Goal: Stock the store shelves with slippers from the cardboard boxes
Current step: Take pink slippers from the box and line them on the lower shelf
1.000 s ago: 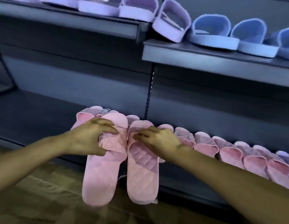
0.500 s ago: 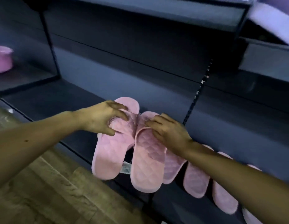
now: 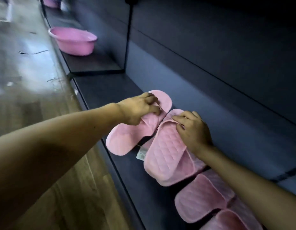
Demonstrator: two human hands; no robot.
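Two pink quilted slippers lie on the dark bottom shelf point(image 3: 107, 90). My left hand point(image 3: 140, 108) grips the strap of the left slipper point(image 3: 124, 140). My right hand point(image 3: 192, 128) holds the strap of the right slipper point(image 3: 168, 156), which overlaps the row behind it. A white price tag point(image 3: 141, 153) hangs between the two. More pink slippers point(image 3: 202, 196) stand in a row on the same shelf toward the lower right, partly hidden by my right forearm.
A pink plastic basin point(image 3: 72, 40) sits on the neighbouring shelf section to the far left, past a thin black upright point(image 3: 128, 39). Wooden floor point(image 3: 27, 72) runs along the shelf's front edge. The dark back panel point(image 3: 210, 55) rises behind the slippers.
The view has swung left and down, so the upper shelves are gone and the basin shows. Both hands have kept their slippers and set them further onto the shelf, the left one angled out.
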